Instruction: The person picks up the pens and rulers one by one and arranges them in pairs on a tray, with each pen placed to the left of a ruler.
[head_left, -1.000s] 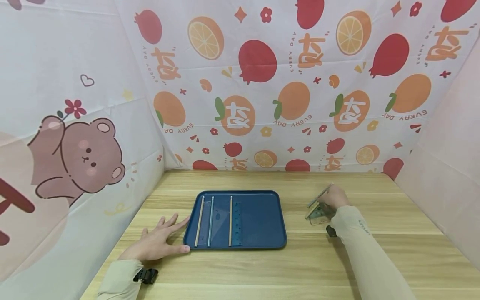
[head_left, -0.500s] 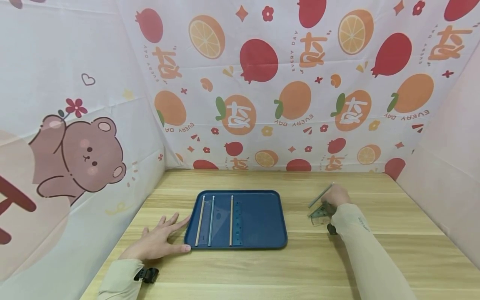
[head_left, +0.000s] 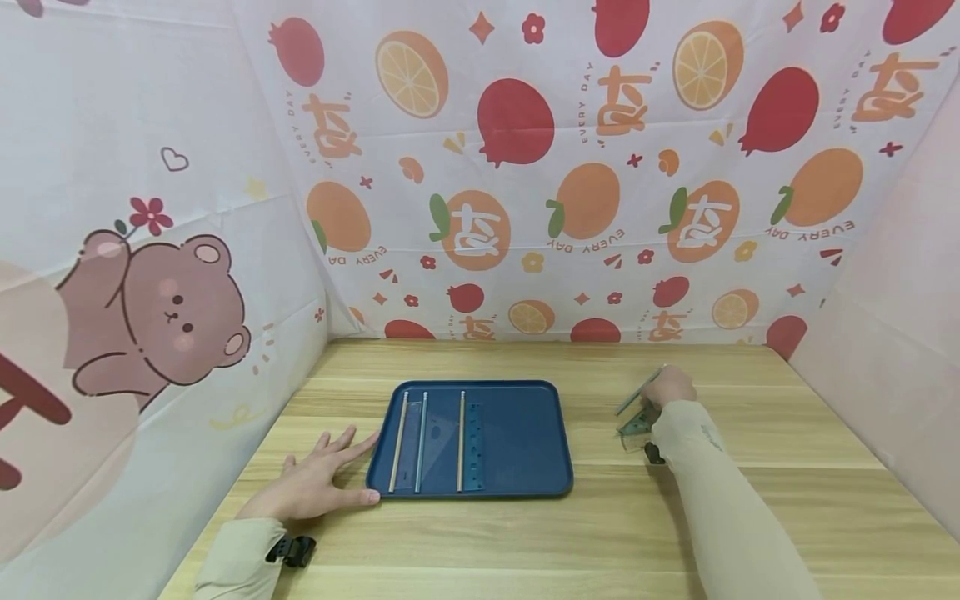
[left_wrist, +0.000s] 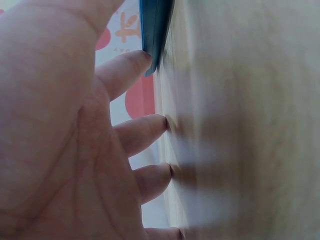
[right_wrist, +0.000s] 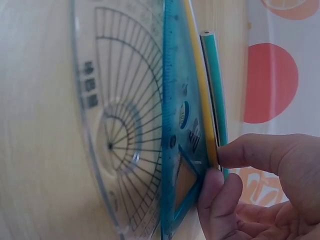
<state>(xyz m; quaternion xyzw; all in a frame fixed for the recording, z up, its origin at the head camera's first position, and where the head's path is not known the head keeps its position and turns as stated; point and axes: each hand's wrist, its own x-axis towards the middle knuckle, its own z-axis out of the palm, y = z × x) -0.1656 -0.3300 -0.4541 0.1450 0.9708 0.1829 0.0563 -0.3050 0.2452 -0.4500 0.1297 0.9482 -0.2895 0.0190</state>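
Right of the tray (head_left: 525,442), on the table: yellow pencil between the fingertips

On the wood-grain table (head_left: 487,542), the right hand (head_left: 670,387) is curling its thumb and fingers and pinching the yellow pencil (right_wrist: 199,75) near one end. The pencil is lying along the teal set square (right_wrist: 175,90); whether it is clear of the tabletop cannot be told. The green pencil (right_wrist: 215,75) is running just behind it, passing behind the thumb; whether the pinch is also taking in this one cannot be told. On the other side of the set square, the clear protractor (right_wrist: 125,75) is showing its fan of dark lines, the two edges overlapping in the right wrist view.

At the tray's left side, the left hand (head_left: 315,483) is spreading its fingers, gripping nothing; its thumb is touching the near left corner and its index finger the left rim.

Inside the tray, from left to right, a wood-coloured pencil (head_left: 399,442), a clear ruler (head_left: 408,450), a blue-grey pencil (head_left: 422,442), a clear triangular piece (head_left: 442,433), a second wood-coloured pencil (head_left: 461,442) and a blue ruler (head_left: 473,450) are lying lengthwise, filling the left part. Behind the table, a fruit-print cloth (head_left: 517,121) is hanging.
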